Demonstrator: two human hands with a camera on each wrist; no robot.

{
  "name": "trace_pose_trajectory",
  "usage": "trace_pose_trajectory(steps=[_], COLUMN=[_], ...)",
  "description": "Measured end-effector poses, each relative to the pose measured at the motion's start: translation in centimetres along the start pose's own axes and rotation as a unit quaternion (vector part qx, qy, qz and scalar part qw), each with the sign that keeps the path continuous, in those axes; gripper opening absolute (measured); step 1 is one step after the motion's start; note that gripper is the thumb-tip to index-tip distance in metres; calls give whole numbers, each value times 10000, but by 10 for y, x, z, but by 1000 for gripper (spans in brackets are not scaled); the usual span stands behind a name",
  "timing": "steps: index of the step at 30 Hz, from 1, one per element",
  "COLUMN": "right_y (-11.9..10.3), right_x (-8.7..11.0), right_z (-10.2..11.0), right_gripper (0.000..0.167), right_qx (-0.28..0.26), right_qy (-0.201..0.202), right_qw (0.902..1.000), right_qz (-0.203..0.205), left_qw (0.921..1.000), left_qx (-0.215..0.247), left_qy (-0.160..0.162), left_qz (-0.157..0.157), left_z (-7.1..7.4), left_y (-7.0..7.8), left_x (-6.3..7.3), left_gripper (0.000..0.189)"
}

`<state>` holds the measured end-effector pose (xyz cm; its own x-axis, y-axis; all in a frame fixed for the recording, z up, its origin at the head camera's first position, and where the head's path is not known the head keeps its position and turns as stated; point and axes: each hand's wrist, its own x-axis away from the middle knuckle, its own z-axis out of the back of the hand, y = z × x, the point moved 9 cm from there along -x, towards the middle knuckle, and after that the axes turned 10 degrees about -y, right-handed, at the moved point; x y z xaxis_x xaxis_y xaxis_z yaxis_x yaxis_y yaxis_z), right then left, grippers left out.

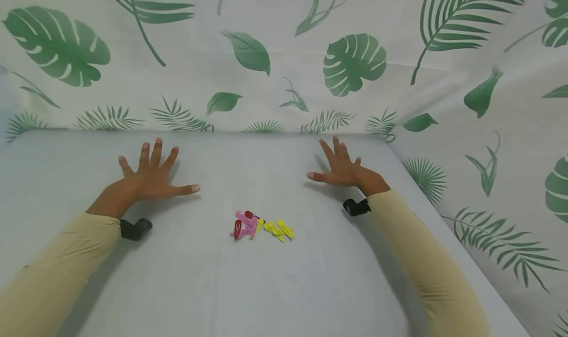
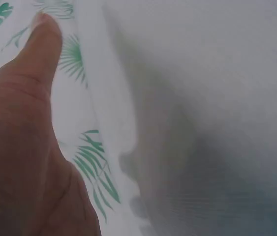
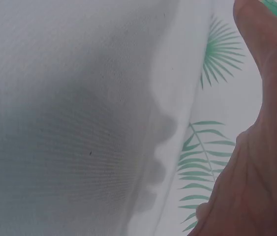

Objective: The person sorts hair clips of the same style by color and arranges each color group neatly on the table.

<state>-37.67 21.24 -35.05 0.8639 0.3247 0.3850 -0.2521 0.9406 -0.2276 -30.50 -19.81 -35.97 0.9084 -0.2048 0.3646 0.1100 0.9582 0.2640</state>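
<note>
A small cluster of hair clips in pink [image 1: 246,224], dark red [image 1: 237,228] and yellow [image 1: 274,230] lies near the middle of the white table. Left of it and farther back, my left hand [image 1: 148,179] is held with fingers spread and nothing in it. On the other side my right hand [image 1: 342,170] is likewise spread and holds nothing. Both hands cast shadows on the cloth. In the left wrist view the left thumb [image 2: 42,49] points up the frame; the right wrist view shows the right thumb [image 3: 263,29] and palm side. The clips appear in neither wrist view.
A white cloth [image 1: 266,287] covers the table. Behind it and along the right side hangs a white curtain [image 1: 284,56] printed with green leaves. Dark wrist cameras [image 1: 135,229] sit under both cream sleeves [image 1: 426,258].
</note>
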Motion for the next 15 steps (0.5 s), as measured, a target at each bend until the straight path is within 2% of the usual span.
trace_pose_trajectory(steps=[4,7,10,15], right_y=[-3,-7,-10,-19], right_x=[1,3,6,14], right_z=[3,8,12,17], right_gripper=[104,85,62,40], right_qx=[58,-66,-381,-1099], right_qy=[87,309,640,1159], right_qw=[9997,9983,9950,9820], right_qz=[237,498,670,1010], left_qw=[9992,9965,9924,9848], left_qx=[6,198,530,992], left_qy=[91,282,483,685], left_qz=[-400,-755,-1002,-1254], left_z=[5,11,17,20], left_y=[12,22,30,46], left_x=[-1,0,3,7], left_gripper=[118,104,90,73])
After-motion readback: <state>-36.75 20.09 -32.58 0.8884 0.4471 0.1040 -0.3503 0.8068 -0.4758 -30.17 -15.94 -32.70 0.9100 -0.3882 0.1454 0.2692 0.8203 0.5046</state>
